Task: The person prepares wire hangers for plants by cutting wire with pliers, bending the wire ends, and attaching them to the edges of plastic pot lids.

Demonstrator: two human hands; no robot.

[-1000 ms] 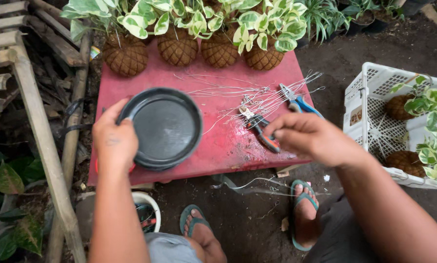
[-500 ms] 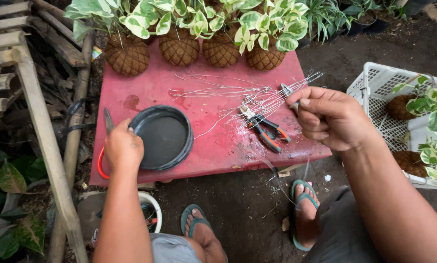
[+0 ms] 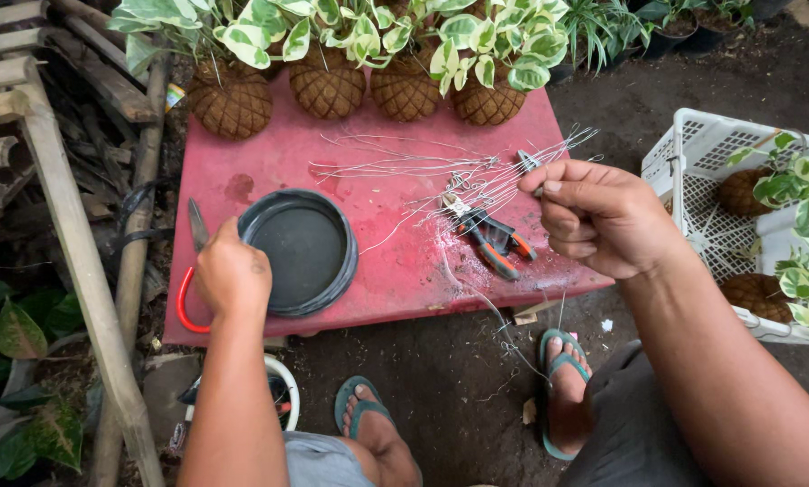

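Note:
My left hand [image 3: 233, 275] is closed on red-handled scissors [image 3: 186, 311] at the left edge of the red table [image 3: 269, 167]; their blade sticks up past my fingers. A round black plastic saucer [image 3: 303, 252] lies just right of that hand. My right hand [image 3: 603, 216] is curled around a small cutter [image 3: 526, 162] whose grey tip shows at the thumb, amid a bundle of thin wires [image 3: 422, 167]. Orange-and-black pliers [image 3: 490, 239] lie on the table just left of the right hand.
Several coconut-husk pots [image 3: 231, 104] with variegated plants line the table's far edge. A white plastic crate [image 3: 693, 162] with more such plants stands at the right. A wooden frame [image 3: 71, 243] leans at the left. My sandalled feet [image 3: 558, 379] rest on dirt below.
My left hand left the saucer's rim, moved left and took hold of the red-handled scissors. My right hand moved right, away from the orange pliers, and closed on the small cutter.

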